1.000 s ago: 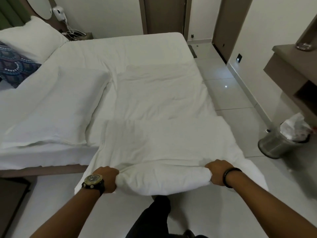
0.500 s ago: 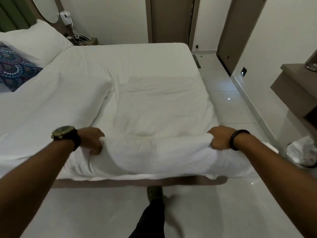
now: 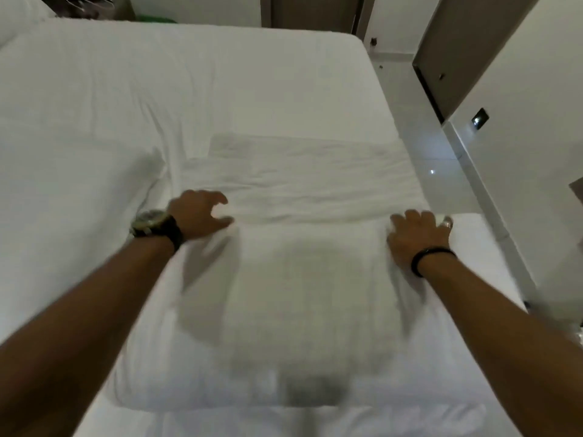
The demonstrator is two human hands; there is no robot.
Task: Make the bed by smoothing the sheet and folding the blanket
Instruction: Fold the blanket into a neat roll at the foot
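White blanket (image 3: 303,298) now folded over, hands (image 3: 413,238) released

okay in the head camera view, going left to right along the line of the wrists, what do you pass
Wristwatch → left hand, fingers spread over the folded blanket → right hand, flat on the blanket → black wristband → the floor beside the bed.

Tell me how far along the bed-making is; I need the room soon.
Done: the sheet lies mostly smooth, and the blanket is folded over itself near the foot. In hand: the left hand and right hand, fingers spread, rest at the fold's far edge. Left: likely further folds and a few wrinkles.
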